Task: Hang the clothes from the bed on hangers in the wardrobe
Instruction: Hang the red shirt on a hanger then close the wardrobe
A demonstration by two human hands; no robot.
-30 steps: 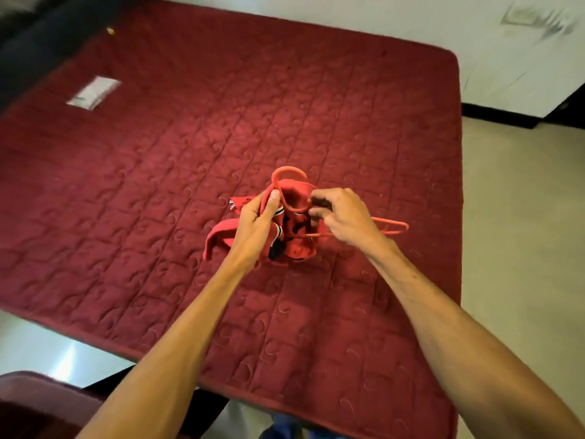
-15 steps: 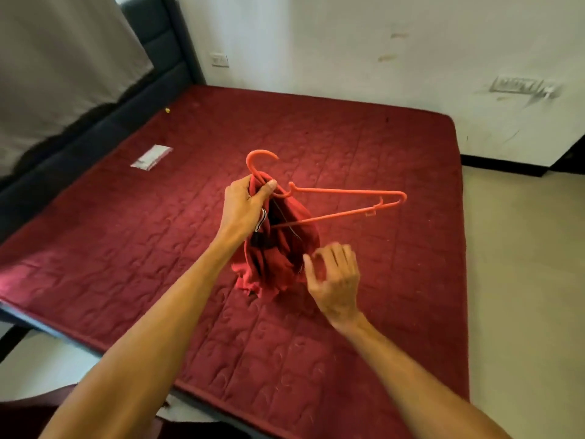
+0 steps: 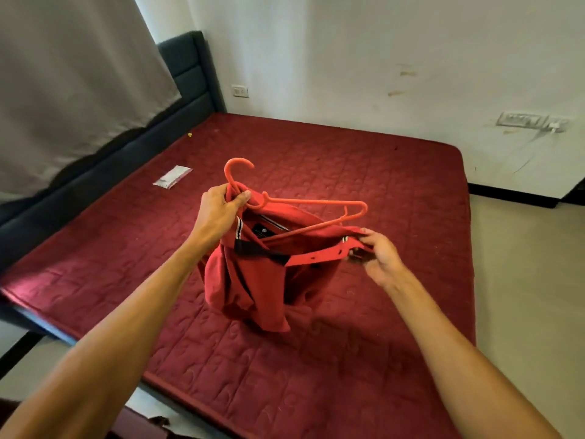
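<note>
A red polo shirt (image 3: 253, 286) with a black-trimmed collar hangs above the red quilted bed (image 3: 395, 191). An orange plastic hanger (image 3: 304, 202) sticks out of its neck opening, hook up and its right arm bare. My left hand (image 3: 221, 207) pinches the hanger's neck together with the shirt's collar. My right hand (image 3: 376, 251) grips the buttoned placket edge of the shirt and pulls it out to the right. The hanger's left arm is hidden inside the cloth.
A small white packet (image 3: 172, 177) lies on the bed's far left. A dark headboard (image 3: 190, 77) and a grey curtain (image 3: 72, 74) stand at the left. White wall behind, beige floor (image 3: 522, 280) to the right.
My left hand has lifted the hanger and shirt off the bed. My right hand let go, dropped below, then took the shirt's placket edge and stretched it to the right.
</note>
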